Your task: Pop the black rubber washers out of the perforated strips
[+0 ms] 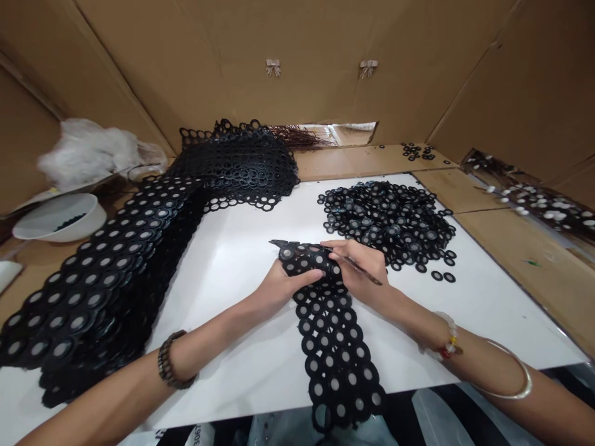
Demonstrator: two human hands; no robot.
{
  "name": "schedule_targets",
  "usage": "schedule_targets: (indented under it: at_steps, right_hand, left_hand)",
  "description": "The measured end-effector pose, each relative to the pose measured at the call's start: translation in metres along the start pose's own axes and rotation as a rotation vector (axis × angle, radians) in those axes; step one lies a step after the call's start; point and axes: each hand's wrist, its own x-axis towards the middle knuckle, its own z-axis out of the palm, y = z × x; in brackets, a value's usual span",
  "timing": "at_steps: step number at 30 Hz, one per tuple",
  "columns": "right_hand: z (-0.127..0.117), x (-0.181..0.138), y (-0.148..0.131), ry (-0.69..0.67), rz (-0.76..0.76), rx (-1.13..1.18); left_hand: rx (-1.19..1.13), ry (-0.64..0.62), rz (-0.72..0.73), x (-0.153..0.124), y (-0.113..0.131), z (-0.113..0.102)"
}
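My left hand (pixel 281 286) grips the top end of a strip of joined black rings (pixel 337 347), its thumb lying across the front. From there the strip hangs down over the white board (pixel 242 347) and past its near edge. In my right hand (pixel 365 263) is a thin dark pen-like tool (pixel 369 274), pinched against the strip's upper right edge. The tool's tip is hidden by the fingers and rings. Just beyond my right hand lies a heap of loose black rings (pixel 390 217).
Long folded layers of joined rings (pixel 111 266) run along the left, with a larger stack (pixel 242 164) behind. A white bowl (pixel 60 217) and clear plastic bags (pixel 100 155) stand at far left. Cardboard walls (pixel 316 37) enclose the back. White-tipped stems (pixel 543 201) lie at right.
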Motion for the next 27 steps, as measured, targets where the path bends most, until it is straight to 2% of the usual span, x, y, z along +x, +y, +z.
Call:
schedule_targets:
  at_steps: [5,7,9,14,22,27]
  right_hand:
    - [-0.009,0.015,0.003,0.18,0.278,0.102]
    - [-0.013,0.019,0.003,0.198,0.309,0.109]
    - [-0.014,0.018,0.0,0.136,0.222,0.047]
    - [-0.009,0.01,-0.009,-0.057,-0.165,-0.16]
    - [-0.006,0.003,-0.005,-0.122,-0.261,-0.247]
    - [0.0,0.002,-0.006,-0.074,-0.351,-0.382]
  left_hand:
    - [0.014,-0.028,-0.069,0.003,0.002,-0.002]
    - [-0.006,-0.027,-0.094,0.004,0.003,-0.002]
    - [-0.025,-0.013,-0.094,0.004,0.005,-0.002]
    - [-0.067,-0.005,-0.042,0.004,0.007,-0.002]
    - [-0.042,-0.031,0.008,0.005,0.004,-0.003]
    - [0.019,-0.016,0.051,0.002,0.002,-0.002]
